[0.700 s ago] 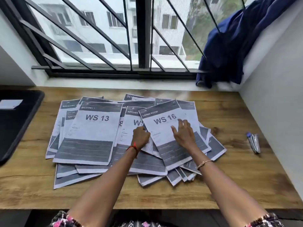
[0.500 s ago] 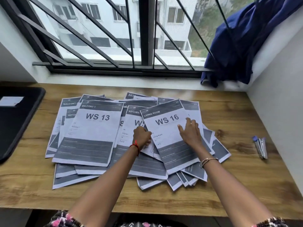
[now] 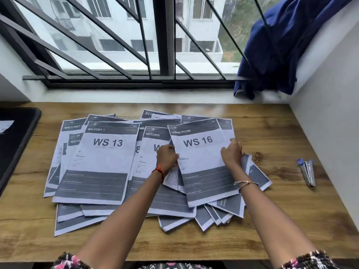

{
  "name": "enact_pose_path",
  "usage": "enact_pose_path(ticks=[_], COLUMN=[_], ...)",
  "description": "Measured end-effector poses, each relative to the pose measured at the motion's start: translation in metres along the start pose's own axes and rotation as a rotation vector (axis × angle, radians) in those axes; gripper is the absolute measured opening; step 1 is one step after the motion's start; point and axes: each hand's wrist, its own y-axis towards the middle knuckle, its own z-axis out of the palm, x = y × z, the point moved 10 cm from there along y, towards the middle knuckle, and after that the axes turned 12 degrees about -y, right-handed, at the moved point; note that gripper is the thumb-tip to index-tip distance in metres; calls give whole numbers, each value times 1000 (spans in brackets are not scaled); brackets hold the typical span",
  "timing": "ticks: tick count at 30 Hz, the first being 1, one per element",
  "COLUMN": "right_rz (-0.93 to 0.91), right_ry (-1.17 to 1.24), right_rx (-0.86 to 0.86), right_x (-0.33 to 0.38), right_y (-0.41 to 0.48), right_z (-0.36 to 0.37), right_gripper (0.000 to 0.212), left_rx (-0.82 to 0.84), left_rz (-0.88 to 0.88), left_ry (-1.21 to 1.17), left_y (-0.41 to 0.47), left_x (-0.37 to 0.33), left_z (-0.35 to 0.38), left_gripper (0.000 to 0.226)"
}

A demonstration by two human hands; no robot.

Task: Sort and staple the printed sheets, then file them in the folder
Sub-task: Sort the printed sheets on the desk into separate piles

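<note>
We see loose sheets [image 3: 171, 202] spread overlapping across middle of table [image 3: 281, 220]. Left hand [image 3: 167, 157] curled, pinching left edge of WS 16 sheet [image 3: 202, 171]; right hand [image 3: 232, 154] curled round its right edge. WS 16 sheet tops right side of sheets; WS 13 sheet [image 3: 104, 162] tops left side. Stapler [image 3: 308, 172] lies on table, well right of sheets, untouched. Black folder [image 3: 17, 142] at table's left edge.

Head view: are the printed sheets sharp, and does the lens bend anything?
Head view: big titles on the WS 13 sheet and WS 16 sheet read clearly, small print is blurred; soft daylight, no hard glare; the right wall leans outward, wide-angle stretch.
</note>
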Motion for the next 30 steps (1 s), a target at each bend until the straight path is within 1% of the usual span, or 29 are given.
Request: enact_pose_path(ticks=[1, 2, 4, 6, 8, 11, 14, 18, 20, 21, 24, 26, 27, 30], right_rz=[30, 61, 109, 133, 149, 161, 117, 141, 174, 182, 211, 244, 266, 312], right_ry=[59, 113, 195, 232, 250, 237, 160, 101, 113, 124, 177, 237, 266, 315], right_rx=[-19, -41, -100, -128, -127, -109, -97, -80, -65, -54, -41, -53, -60, -101], right_x=[-6, -12, -24, -31, -36, -41, -40, -41, -44, -44, -45, -45, -46, -49], right_y=[2, 4, 8, 12, 14, 16, 17, 17, 19, 19, 19, 18, 18, 19], right_z=[-5, -8, -16, -20, -20, -13, -4, 4, 10, 12, 10, 3, -1, -18], right_gripper=[40, 39, 33, 25, 22, 23, 18, 15, 18, 21, 23, 23, 23, 24], left_rx=[1, 9, 34, 42, 15, -34, -85, -101, -99, -102, -98, -83, -58, 83], left_rz=[4, 11, 54, 106, 127, 121, 96, 52, 49, 53, 28, -23, -61, -171], left_ry=[-19, -32, -28, 46, 119, 210, 265, 291, 293, 284, 183, 87, 13, -260], left_y=[2, 5, 10, 12, 15, 19, 26, 33, 36, 36, 34, 33, 32, 18], left_x=[-3, -6, -17, -31, -37, -33, -22, -16, -13, -13, -10, -2, 3, 7], left_z=[2, 6, 16, 25, 28, 26, 23, 23, 24, 25, 24, 26, 28, 48], left_gripper=[35, 40, 46, 47, 41, 12, 16, 10, 22, 27, 21, 23, 25, 18])
